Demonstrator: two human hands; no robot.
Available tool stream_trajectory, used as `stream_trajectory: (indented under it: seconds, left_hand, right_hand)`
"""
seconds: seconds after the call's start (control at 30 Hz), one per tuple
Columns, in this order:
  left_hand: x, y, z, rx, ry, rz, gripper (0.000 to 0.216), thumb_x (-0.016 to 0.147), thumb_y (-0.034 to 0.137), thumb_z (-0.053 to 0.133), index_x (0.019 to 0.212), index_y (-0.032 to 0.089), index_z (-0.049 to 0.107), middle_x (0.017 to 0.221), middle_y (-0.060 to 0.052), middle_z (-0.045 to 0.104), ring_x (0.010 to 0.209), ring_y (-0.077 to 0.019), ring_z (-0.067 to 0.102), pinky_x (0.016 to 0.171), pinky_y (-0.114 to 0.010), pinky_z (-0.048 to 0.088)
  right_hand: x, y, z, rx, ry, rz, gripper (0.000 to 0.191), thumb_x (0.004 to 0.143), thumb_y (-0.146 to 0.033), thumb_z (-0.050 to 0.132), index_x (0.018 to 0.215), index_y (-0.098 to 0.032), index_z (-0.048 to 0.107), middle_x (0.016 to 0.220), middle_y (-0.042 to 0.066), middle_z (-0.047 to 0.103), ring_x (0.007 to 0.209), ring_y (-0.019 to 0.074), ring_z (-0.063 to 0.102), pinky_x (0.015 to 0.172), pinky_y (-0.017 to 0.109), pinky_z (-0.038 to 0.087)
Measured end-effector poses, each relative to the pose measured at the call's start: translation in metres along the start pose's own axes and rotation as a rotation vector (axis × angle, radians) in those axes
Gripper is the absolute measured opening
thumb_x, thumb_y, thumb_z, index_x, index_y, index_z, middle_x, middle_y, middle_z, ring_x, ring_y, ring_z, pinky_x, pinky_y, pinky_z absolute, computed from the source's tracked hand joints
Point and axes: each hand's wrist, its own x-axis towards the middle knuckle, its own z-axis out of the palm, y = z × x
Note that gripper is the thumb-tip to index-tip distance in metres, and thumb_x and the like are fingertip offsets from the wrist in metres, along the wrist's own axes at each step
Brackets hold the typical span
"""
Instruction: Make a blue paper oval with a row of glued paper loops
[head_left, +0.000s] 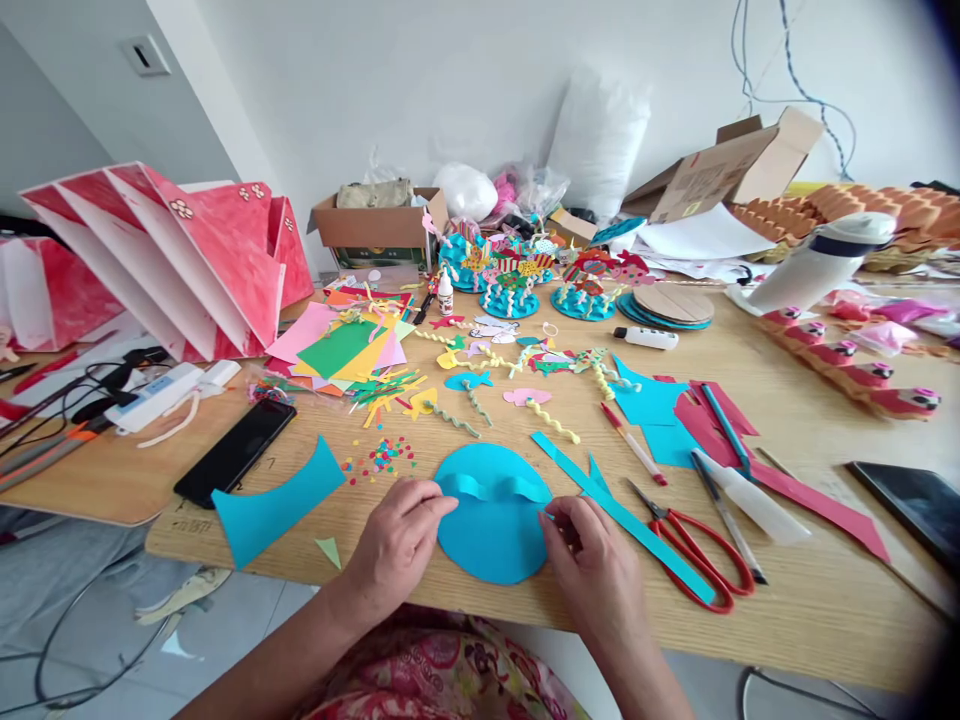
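A round blue card disc [491, 550] lies flat at the table's front edge. Across its upper half runs a narrow blue paper strip [529, 488], which rises in two low humps and dips between them. My left hand [401, 545] is closed in a pinch at the strip's left end, over the disc's rim. At the opposite rim my right hand [596, 560] pinches the strip's right end; the fingertips partly hide it. Beside my right hand lie a loose straight blue strip [637, 530] and red-handled scissors [697, 545].
Left of my hands lie a blue paper offcut [281, 505], a phone [236, 452] and scattered paper dots [386, 455]. Pens, a glue tube [757, 495] and red paper [825, 505] lie right. Paper fish [469, 381] and finished-looking blue decorations [510, 300] stand farther back.
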Motion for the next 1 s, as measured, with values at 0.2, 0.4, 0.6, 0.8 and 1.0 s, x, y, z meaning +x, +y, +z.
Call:
stream_trajectory:
  seconds: [0.2, 0.4, 0.6, 0.8, 1.0]
  left_hand:
    - [-0.007, -0.013, 0.004, 0.019, -0.016, -0.091, 0.031, 0.083, 0.004, 0.041, 0.108, 0.017, 0.054, 0.096, -0.007, 0.058, 0.091, -0.0156, 0.056, 0.081, -0.029, 0.049]
    - [-0.014, -0.01, 0.008, -0.061, -0.045, -0.142, 0.02, 0.082, 0.004, 0.041, 0.09, 0.018, 0.053, 0.095, -0.006, 0.057, 0.091, -0.0152, 0.056, 0.08, -0.029, 0.049]
    - [-0.016, -0.011, 0.007, -0.03, -0.074, -0.135, 0.024, 0.082, 0.003, 0.04, 0.092, 0.019, 0.054, 0.102, -0.007, 0.058, 0.096, -0.0169, 0.056, 0.085, -0.031, 0.049]
    - [-0.017, -0.013, 0.012, -0.011, -0.125, -0.15, 0.024, 0.078, 0.001, 0.043, 0.091, 0.018, 0.054, 0.104, -0.007, 0.061, 0.097, -0.0192, 0.057, 0.085, -0.035, 0.05]
    - [-0.018, -0.014, 0.014, -0.023, -0.133, -0.158, 0.024, 0.077, 0.001, 0.043, 0.089, 0.019, 0.054, 0.102, -0.007, 0.062, 0.097, -0.0192, 0.057, 0.086, -0.036, 0.05]
  right_hand:
    - [-0.01, -0.014, 0.012, 0.028, -0.106, -0.154, 0.027, 0.088, -0.019, 0.037, 0.095, -0.015, 0.063, 0.083, 0.007, 0.065, 0.07, 0.015, 0.063, 0.061, 0.023, 0.047]
    - [-0.007, -0.035, 0.021, -0.334, -0.373, -0.128, 0.038, 0.087, -0.011, 0.037, 0.119, -0.015, 0.056, 0.091, 0.008, 0.066, 0.075, 0.0188, 0.065, 0.057, 0.024, 0.048]
    - [-0.001, -0.039, 0.026, -0.483, -0.47, -0.062, 0.044, 0.086, -0.008, 0.037, 0.127, -0.017, 0.048, 0.094, 0.007, 0.065, 0.074, 0.018, 0.066, 0.05, 0.022, 0.044]
    - [0.0, -0.038, 0.031, -0.52, -0.474, -0.05, 0.042, 0.087, -0.01, 0.038, 0.127, -0.019, 0.049, 0.095, 0.006, 0.064, 0.074, 0.0186, 0.066, 0.047, 0.024, 0.041]
    - [0.002, -0.039, 0.031, -0.506, -0.485, -0.025, 0.042, 0.087, -0.011, 0.04, 0.128, -0.019, 0.048, 0.096, 0.005, 0.065, 0.076, 0.0186, 0.066, 0.048, 0.024, 0.042]
